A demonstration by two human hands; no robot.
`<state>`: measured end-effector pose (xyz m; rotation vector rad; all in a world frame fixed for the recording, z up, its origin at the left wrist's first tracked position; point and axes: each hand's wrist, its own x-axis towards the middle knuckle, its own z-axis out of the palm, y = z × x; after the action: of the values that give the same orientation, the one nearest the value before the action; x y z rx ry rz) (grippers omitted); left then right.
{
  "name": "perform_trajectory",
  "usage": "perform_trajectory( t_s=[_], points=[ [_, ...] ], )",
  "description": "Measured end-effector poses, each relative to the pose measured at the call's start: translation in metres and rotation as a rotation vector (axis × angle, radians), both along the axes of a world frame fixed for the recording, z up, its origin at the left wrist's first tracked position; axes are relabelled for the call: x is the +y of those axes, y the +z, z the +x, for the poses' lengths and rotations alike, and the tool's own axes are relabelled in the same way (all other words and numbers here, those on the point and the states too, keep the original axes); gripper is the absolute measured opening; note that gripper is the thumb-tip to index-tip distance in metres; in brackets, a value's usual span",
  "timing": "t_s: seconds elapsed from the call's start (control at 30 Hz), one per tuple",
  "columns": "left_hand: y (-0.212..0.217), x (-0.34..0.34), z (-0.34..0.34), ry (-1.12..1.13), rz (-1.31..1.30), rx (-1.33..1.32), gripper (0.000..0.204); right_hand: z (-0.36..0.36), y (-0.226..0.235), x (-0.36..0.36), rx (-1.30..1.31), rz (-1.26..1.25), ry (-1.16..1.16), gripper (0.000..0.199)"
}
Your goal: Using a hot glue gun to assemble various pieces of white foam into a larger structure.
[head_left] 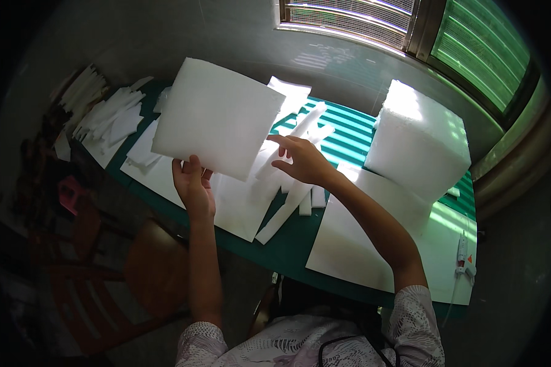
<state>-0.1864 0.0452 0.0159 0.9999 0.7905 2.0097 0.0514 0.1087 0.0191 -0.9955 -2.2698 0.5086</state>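
A square white foam sheet (217,119) is held up over the table, tilted with its broad face toward me. My left hand (194,183) pinches its lower edge, thumb on the near face and fingers behind. At the sheet's right edge is my right hand (301,160), fingers apart and curved; a fingertip comes close to the edge, and I cannot tell whether it touches. Beneath and behind the right hand lie several white foam strips (281,215) in a loose pile.
On the green table (239,246), a large white foam block (416,144) stands at the right by the window. A flat white board (361,244) lies before it, with a glue gun (464,263) at its right end. Foam offcuts (116,119) are heaped far left. Wooden chairs (156,263) stand lower left.
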Motion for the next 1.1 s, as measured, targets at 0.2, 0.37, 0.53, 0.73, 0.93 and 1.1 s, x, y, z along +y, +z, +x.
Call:
perform_trajectory(
  t_s=[0.2, 0.37, 0.53, 0.73, 0.93, 1.1],
  points=[
    [0.007, -0.01, -0.001, -0.049, -0.022, -0.061, 0.042, -0.005, -0.013, 0.004, -0.228, 0.056, -0.074, 0.035],
    [0.019, -0.02, -0.041, 0.038, 0.119, -0.176, 0.043, 0.004, -0.02, 0.009, -0.264, 0.044, -0.103, 0.029],
    [0.037, -0.038, -0.098, 0.079, 0.273, -0.227, 0.037, 0.001, -0.019, 0.007, -0.322, 0.036, -0.104, 0.035],
    [0.023, -0.06, -0.102, 0.092, 0.223, -0.202, 0.035, 0.013, -0.01, -0.02, -0.212, 0.219, -0.158, 0.044],
    [0.003, -0.081, -0.016, -0.053, 0.008, -0.136, 0.046, 0.055, 0.037, -0.069, 0.039, 0.011, -0.054, 0.056],
    [-0.027, -0.1, 0.065, -0.399, -0.173, -0.15, 0.06, 0.096, 0.042, -0.103, 0.543, -0.534, -0.082, 0.065]
  ],
)
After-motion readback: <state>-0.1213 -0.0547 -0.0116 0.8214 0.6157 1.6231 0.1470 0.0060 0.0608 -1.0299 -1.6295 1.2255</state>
